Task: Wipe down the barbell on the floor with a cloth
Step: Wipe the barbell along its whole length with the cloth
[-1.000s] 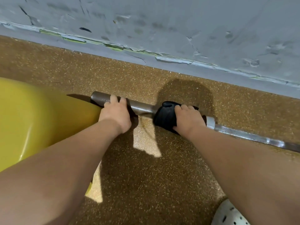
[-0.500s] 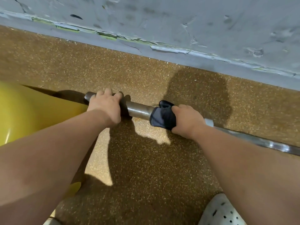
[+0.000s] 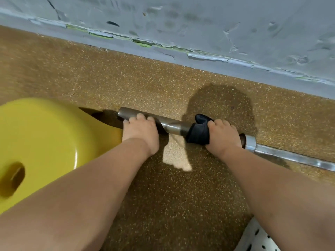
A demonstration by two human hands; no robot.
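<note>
head view, looking down at the speckled brown floor (image 3: 163,84), and there's the barbell (image 3: 174,126) lying flat on it, running from centre-left down toward the right edge, close to the foot of the peeling grey wall (image 3: 181,24). both bare arms reach in from the bottom of the picture.

left hand (image 3: 140,133) is on the thick end sleeve, near its open tip, fingers curled over the top of the metal and gripping it. right hand (image 3: 223,136) is further along the same sleeve, just short of the shiny collar (image 3: 251,142), fingers wrapped round the bar with a dark cloth (image 3: 199,132) bunched between palm and steel. the cloth sticks out on the left side of that hand, one fold poking up above the bar. a bare stretch of sleeve shows between the two hands.

past the collar the thinner shaft (image 3: 290,157) carries on out of view to the right. a big yellow disc (image 3: 45,138) with a slot in it sits at the left, just beside the left wrist. the toe of a white perforated shoe (image 3: 257,238) peeks in at the bottom right. the picture is a little blurred at the edges.
</note>
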